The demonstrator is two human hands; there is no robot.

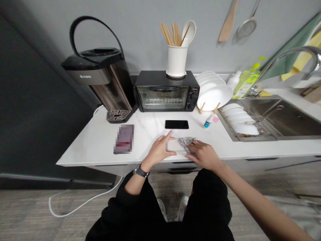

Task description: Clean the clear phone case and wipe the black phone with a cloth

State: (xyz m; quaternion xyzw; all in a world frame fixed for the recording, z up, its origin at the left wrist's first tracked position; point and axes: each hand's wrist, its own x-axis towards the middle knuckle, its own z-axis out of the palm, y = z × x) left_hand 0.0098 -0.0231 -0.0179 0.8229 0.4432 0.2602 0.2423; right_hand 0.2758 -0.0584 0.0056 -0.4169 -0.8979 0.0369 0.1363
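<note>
A pale, flat rectangular item point(173, 145) lies near the counter's front edge; I cannot make out its exact kind. My left hand point(158, 148) grips its left end, thumb and forefinger on opposite long sides. A thin grey cloth point(185, 142) is bunched over the right part of the item. My right hand point(204, 154) has its fingers closed on this cloth and covers part of it. Just beyond both hands lies a black smartphone point(177, 124), screen up. A small white-and-blue bottle point(208, 122) stands to the right of the phone.
On the left, a water dispenser point(100, 80) stands behind a blurred purplish packet point(124, 139). A toaster oven point(165, 92) carries a white utensil holder point(177, 60). White plates point(214, 95) stand in a rack beside the sink point(288, 117). The counter's front edge point(87, 164) runs close to me.
</note>
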